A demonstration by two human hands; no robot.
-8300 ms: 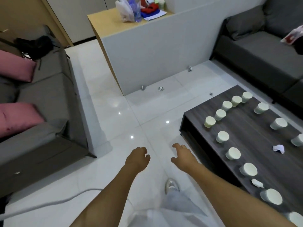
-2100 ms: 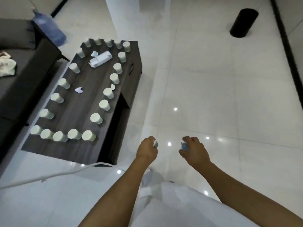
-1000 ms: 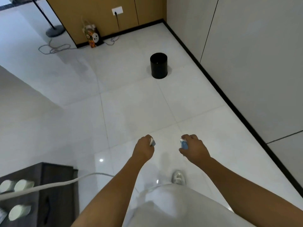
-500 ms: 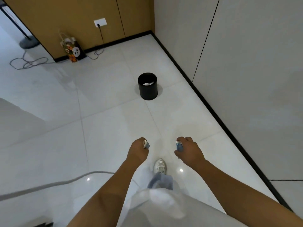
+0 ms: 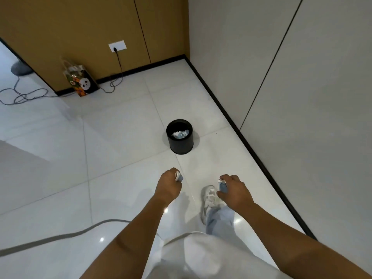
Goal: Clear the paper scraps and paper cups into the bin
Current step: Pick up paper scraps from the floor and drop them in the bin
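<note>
A round black bin (image 5: 181,144) stands on the white tiled floor ahead of me, with crumpled white paper lying in its bottom. My left hand (image 5: 168,187) grips a small squashed blue and white paper cup (image 5: 179,176), of which only an end shows past my fingers. My right hand (image 5: 234,192) grips another crushed blue and white cup (image 5: 222,184). Both hands are held out low in front of me, short of the bin and apart from it.
A grey wall with a black skirting (image 5: 251,150) runs along the right of the bin. A printed gift bag (image 5: 81,82) and loose cables (image 5: 24,95) lie by the brown wall at the back left. A white cord (image 5: 60,236) crosses the floor at my left.
The bin has come closer and lower in view as I walk towards it. Both hands still hold their crushed cups in the same way.
</note>
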